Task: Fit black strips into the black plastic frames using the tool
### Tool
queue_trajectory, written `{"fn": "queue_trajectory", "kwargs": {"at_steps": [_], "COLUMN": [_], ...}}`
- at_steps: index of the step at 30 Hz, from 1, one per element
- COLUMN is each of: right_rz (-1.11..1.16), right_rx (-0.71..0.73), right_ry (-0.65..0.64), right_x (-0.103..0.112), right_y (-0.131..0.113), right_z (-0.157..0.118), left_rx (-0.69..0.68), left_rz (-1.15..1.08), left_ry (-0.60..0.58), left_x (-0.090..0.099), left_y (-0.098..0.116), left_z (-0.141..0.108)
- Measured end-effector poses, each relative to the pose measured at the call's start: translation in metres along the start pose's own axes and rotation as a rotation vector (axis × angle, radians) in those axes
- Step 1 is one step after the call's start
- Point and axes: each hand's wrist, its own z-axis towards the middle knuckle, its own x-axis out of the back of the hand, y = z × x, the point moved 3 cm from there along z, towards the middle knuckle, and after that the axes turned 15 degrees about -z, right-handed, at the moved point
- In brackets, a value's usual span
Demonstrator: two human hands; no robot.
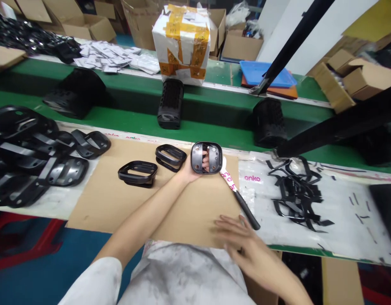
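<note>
My left hand point(190, 173) is closed around a black plastic frame point(217, 158) with rounded corners, held over the brown cardboard sheet point(182, 207). Its fingers show through the opening in the frame. To the left, two similar black frames point(138, 173) rest on the cardboard. My right hand point(235, 233), slightly blurred, hovers near the cardboard's front edge with fingers spread and nothing in them. Just beyond it lies a tool with a black grip point(247, 210) and a white shaft with pink lettering; its head is partly hidden behind the held frame.
A heap of black frames point(33, 148) covers the left of the bench. Black strip-like scraps point(298, 192) lie on the right. Beyond the green conveyor belt point(128, 120), carrying black parts point(170, 103), stands a taped white box point(182, 46). A dark post point(290, 42) rises behind.
</note>
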Motion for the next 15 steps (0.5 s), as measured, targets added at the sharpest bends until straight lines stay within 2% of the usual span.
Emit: {"fn": "queue_trajectory", "kwargs": {"at_steps": [3,4,7,9,12,15], "right_rz": [0.112,0.119,0.222,0.301,0.278,0.263], "right_rx": [-0.251,-0.282,-0.236,-0.165,-0.013,0.061], "right_ry": [0.316,0.416,0.625,0.735,0.728,0.685], "right_x": [0.032,0.038,0.052,0.060,0.068,0.066], "right_y": [0.029,0.037,0.052,0.055,0.051,0.050], "right_z": [0.022,0.034,0.084,0.120,0.162,0.175], "left_rx": [-0.015,-0.012,0.005,-0.030,-0.160,-0.197], "left_rz": [0.055,0.071,0.133,0.186,0.304,0.456], "left_ry": [-0.075,-0.083,-0.084,-0.070,-0.066,-0.103], "left_x": [-0.004,-0.005,-0.006,-0.003,0.005,0.012], "left_y": [0.001,0.001,-0.001,-0.001,0.001,0.002], "left_z": [-0.009,-0.012,-0.015,-0.014,-0.012,-0.016]}}
